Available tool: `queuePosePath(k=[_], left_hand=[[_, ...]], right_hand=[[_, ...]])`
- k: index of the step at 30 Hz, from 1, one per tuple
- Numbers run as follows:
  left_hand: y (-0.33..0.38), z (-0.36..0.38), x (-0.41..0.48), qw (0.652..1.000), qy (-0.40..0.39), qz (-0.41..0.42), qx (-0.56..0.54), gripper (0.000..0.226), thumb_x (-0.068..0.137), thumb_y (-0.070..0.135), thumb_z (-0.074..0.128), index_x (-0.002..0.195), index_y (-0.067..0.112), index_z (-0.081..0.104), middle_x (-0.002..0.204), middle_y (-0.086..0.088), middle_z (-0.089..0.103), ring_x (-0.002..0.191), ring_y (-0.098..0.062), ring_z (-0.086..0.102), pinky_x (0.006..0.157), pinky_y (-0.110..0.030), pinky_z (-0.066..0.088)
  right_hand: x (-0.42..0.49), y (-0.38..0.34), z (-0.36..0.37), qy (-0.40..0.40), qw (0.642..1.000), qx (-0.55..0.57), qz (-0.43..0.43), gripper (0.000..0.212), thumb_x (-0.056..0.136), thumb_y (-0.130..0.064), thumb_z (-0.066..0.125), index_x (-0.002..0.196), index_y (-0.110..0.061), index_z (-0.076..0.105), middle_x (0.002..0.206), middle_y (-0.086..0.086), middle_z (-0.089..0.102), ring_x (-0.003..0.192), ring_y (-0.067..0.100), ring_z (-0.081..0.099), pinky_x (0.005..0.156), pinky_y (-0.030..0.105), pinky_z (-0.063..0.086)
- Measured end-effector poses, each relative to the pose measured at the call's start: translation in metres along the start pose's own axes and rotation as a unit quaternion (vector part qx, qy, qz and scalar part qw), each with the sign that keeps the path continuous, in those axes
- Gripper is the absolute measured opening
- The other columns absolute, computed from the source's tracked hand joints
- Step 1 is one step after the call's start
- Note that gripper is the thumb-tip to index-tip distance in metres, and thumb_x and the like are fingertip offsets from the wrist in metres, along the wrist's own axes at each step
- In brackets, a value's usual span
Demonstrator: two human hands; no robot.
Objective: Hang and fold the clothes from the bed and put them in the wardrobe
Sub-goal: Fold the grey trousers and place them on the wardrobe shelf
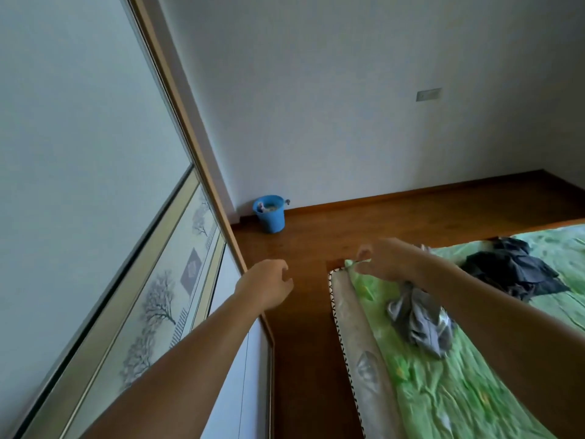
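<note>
A crumpled grey garment [418, 321] lies on the bed [459, 394], which has a green sheet, near its left edge. A dark blue pile of clothes [516, 267] lies further back on the bed. The wardrobe [95, 217] with its sliding door fills the left side. My left hand [269, 283] hangs in the air beside the wardrobe's edge, fingers loosely curled, holding nothing. My right hand [386, 261] hovers above the bed's far corner, blurred, fingers relaxed and empty. My right forearm crosses over part of the grey garment.
A blue bucket [270, 213] with some items stands on the wooden floor [310, 312] in the corner by the wall. A narrow strip of floor runs between the wardrobe and the mattress side [354, 343]. A wall socket plate [429, 94] sits on the far wall.
</note>
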State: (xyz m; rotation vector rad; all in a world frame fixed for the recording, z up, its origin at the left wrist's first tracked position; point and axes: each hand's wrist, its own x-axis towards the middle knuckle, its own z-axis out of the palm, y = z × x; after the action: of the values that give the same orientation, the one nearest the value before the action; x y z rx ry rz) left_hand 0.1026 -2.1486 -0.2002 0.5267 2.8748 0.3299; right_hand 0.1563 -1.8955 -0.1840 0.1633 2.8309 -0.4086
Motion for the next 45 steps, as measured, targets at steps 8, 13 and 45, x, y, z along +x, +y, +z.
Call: queuePosePath(k=[8, 13, 45], left_hand=[[0.025, -0.002, 0.134, 0.998, -0.007, 0.058, 0.01, 0.045, 0.097, 0.039, 0.055, 0.14, 0.025, 0.05, 0.134, 0.001, 0.058, 0.112, -0.015, 0.059, 0.088, -0.034, 0.053], [0.075, 0.019, 0.226, 0.99, -0.037, 0.136, 0.027, 0.045, 0.096, 0.038, 0.053, 0.139, 0.025, 0.052, 0.133, 0.0, 0.057, 0.111, -0.016, 0.059, 0.088, -0.037, 0.055], [0.257, 0.281, 0.427, 0.812, -0.323, 0.437, 0.212, 0.047, 0.092, 0.039, 0.055, 0.137, 0.025, 0.052, 0.131, -0.008, 0.052, 0.122, -0.031, 0.055, 0.098, -0.041, 0.049]], right_hand=[[0.072, 0.047, -0.034, -0.011, 0.998, 0.02, 0.059, 0.038, 0.103, -0.039, 0.048, 0.13, -0.015, 0.06, 0.123, 0.004, 0.064, 0.106, 0.022, 0.062, 0.088, 0.032, 0.051], [0.096, 0.104, -0.039, 0.027, 0.987, 0.063, 0.145, 0.04, 0.095, -0.048, 0.055, 0.119, -0.018, 0.065, 0.115, 0.005, 0.068, 0.105, 0.025, 0.063, 0.09, 0.036, 0.052], [0.138, 0.295, 0.161, 0.016, 0.795, 0.318, 0.517, 0.045, 0.094, -0.044, 0.058, 0.131, -0.018, 0.058, 0.129, 0.013, 0.065, 0.116, 0.031, 0.061, 0.088, 0.033, 0.049]])
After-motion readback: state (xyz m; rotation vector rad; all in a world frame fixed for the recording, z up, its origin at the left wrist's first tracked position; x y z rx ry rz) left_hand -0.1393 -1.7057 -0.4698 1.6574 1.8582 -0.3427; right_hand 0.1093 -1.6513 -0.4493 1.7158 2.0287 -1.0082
